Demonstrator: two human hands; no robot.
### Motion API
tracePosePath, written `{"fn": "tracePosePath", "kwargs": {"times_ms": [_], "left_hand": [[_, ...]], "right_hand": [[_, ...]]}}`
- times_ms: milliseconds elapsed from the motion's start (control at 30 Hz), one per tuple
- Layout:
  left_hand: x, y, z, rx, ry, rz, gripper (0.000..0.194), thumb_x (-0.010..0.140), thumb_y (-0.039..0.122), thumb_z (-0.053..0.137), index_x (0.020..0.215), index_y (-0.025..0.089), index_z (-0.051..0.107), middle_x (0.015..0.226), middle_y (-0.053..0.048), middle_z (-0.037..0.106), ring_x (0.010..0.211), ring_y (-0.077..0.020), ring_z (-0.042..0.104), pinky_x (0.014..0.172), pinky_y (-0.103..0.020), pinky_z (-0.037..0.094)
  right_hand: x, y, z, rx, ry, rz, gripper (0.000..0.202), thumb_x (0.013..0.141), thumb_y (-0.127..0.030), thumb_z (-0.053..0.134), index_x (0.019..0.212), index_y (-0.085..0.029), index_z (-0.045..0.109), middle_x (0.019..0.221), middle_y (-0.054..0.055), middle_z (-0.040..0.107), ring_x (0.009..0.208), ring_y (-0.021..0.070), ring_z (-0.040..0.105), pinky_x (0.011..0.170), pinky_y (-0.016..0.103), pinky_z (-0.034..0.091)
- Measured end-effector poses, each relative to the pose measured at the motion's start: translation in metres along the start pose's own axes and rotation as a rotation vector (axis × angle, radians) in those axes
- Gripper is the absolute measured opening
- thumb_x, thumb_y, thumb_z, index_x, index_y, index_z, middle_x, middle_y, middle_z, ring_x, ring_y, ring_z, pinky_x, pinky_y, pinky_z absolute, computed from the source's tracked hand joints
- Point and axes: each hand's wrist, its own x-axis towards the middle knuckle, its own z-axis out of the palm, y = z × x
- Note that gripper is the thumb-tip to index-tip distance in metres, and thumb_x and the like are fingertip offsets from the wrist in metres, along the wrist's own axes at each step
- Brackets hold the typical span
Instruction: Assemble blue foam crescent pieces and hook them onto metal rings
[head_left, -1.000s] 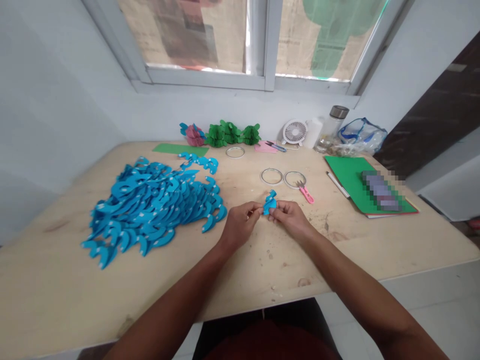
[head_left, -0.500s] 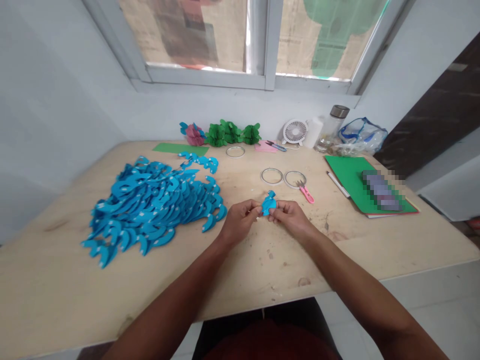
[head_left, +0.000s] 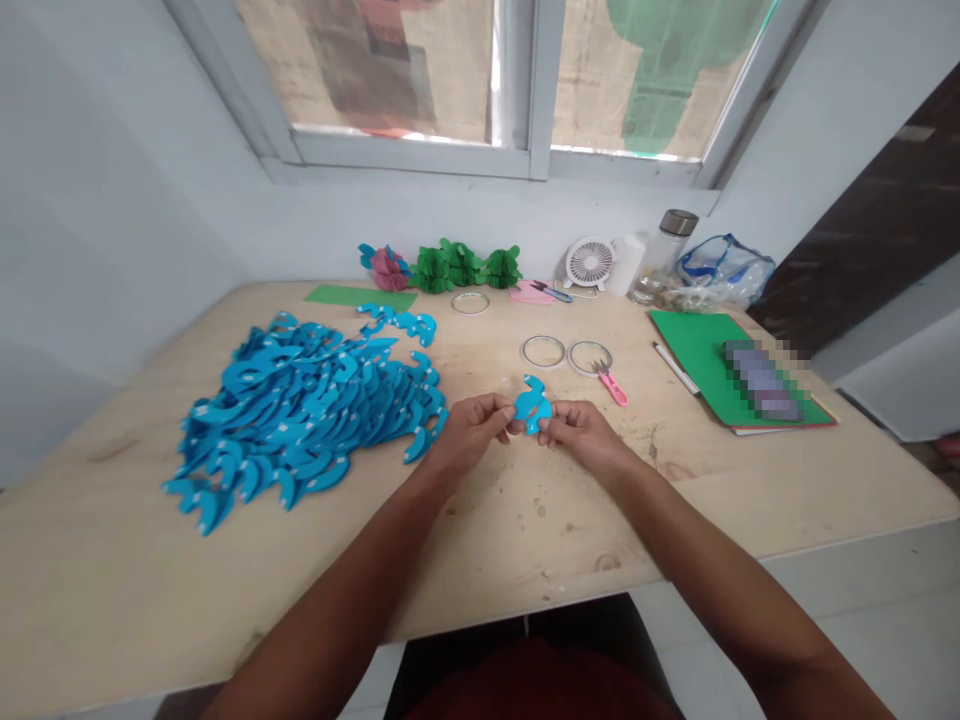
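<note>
Between my two hands is a small curved blue paper cutout (head_left: 534,403), held just above the tabletop. My left hand (head_left: 478,425) pinches its left edge with thumb and fingertips. On the other side, my right hand (head_left: 577,428) grips its lower right part the same way. An upper curl of the blue paper sticks up past the fingers, and a narrow gap shows in its middle. To the left lies a large heap of similar blue paper cutouts (head_left: 315,400), many with small white patches on them.
Beyond my hands lie two tape rolls (head_left: 544,352) and pink-handled snips (head_left: 613,385). A green folder (head_left: 701,365) with a blurred phone, a pen (head_left: 676,368), a small fan (head_left: 590,264) and a bottle (head_left: 670,250) stand or lie right. Green paper pompoms (head_left: 459,265) line the wall.
The blue cutout has spread wider between my hands, and its shape shows more fully. My left hand has shifted slightly left. My right hand has barely moved.
</note>
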Motion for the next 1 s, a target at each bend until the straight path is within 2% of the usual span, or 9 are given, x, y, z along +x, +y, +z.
{"fn": "tracePosePath", "kwargs": {"times_ms": [67,233,333,467,633,733,1000], "left_hand": [[-0.001,0.001,0.0,0.094,0.038,0.049,0.022,0.079,0.029,0.051,0.067,0.015,0.063,0.065,-0.003,0.066,0.058,-0.0121,0.057,0.055,-0.023,0.045],[-0.005,-0.001,0.004,0.429,0.125,0.278,0.014,0.076,0.022,0.053,0.077,0.018,0.066,0.075,-0.002,0.069,0.065,-0.0135,0.059,0.061,-0.024,0.045],[-0.007,0.0,0.006,0.447,0.118,0.309,0.015,0.077,0.023,0.054,0.084,0.019,0.067,0.08,-0.003,0.07,0.068,-0.0139,0.06,0.061,-0.023,0.045],[-0.006,-0.001,0.006,0.294,0.117,0.223,0.019,0.081,0.028,0.05,0.077,0.017,0.066,0.078,-0.003,0.069,0.07,-0.0137,0.061,0.061,-0.023,0.047],[0.001,-0.017,0.01,0.001,0.04,0.031,0.02,0.075,0.031,0.054,0.083,0.017,0.067,0.069,-0.002,0.067,0.062,-0.0135,0.06,0.049,-0.022,0.048],[0.004,-0.024,0.012,-0.111,0.034,-0.044,0.021,0.073,0.032,0.056,0.081,0.016,0.068,0.066,-0.003,0.066,0.061,-0.0139,0.06,0.047,-0.023,0.049],[0.001,-0.016,0.012,-0.318,0.041,-0.162,0.021,0.069,0.032,0.062,0.08,0.015,0.069,0.066,-0.004,0.065,0.06,-0.0128,0.059,0.049,-0.023,0.048]], "right_hand": [[0.0,0.0,0.0,0.014,0.01,0.01,0.017,0.07,-0.031,0.062,0.063,-0.015,0.061,0.057,0.0,0.062,0.05,0.0087,0.048,0.051,0.021,0.037],[0.001,0.002,0.001,0.059,0.068,0.039,0.016,0.069,-0.028,0.061,0.06,-0.015,0.061,0.056,0.001,0.061,0.048,0.008,0.047,0.05,0.021,0.035],[0.002,0.001,0.002,0.072,0.092,0.048,0.014,0.069,-0.026,0.06,0.06,-0.015,0.061,0.055,0.0,0.06,0.047,0.0075,0.046,0.049,0.021,0.034],[0.002,0.001,0.003,0.076,0.108,0.03,0.012,0.068,-0.023,0.059,0.06,-0.015,0.061,0.055,0.0,0.06,0.047,0.0077,0.046,0.049,0.021,0.033],[0.002,0.002,0.003,0.081,0.09,0.008,0.012,0.069,-0.023,0.058,0.061,-0.016,0.061,0.056,0.0,0.061,0.048,0.0081,0.047,0.049,0.021,0.034],[0.002,0.003,0.002,0.08,0.088,-0.001,0.01,0.07,-0.023,0.058,0.063,-0.016,0.062,0.056,-0.001,0.061,0.049,0.0084,0.048,0.05,0.022,0.035],[0.001,-0.001,0.005,0.039,0.097,-0.022,0.013,0.07,-0.025,0.061,0.061,-0.016,0.061,0.058,0.0,0.061,0.049,0.0084,0.048,0.051,0.022,0.035]]}}
